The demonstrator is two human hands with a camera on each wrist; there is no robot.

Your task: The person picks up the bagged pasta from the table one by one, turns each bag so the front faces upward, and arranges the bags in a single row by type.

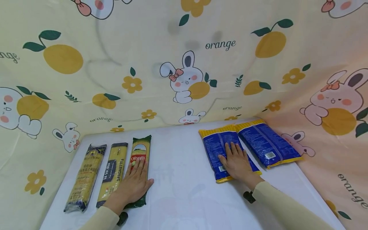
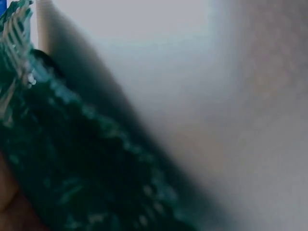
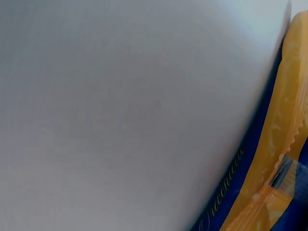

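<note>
My left hand lies with straight fingers on a green-ended spaghetti packet, covering its middle. In the left wrist view the packet's crinkled green end fills the lower left, with a bit of the hand at the edge. Beside it lie a yellow and dark blue spaghetti packet and a clear packet of pasta. On the right, my right hand rests, fingers spread, on a blue bag with yellow ends. That bag's yellow end shows in the right wrist view; its contents are hidden.
A second blue and yellow bag lies tilted at the far right, touching the first bag's top corner. Everything lies on a white table. A curtain printed with rabbits and oranges hangs behind and along the sides.
</note>
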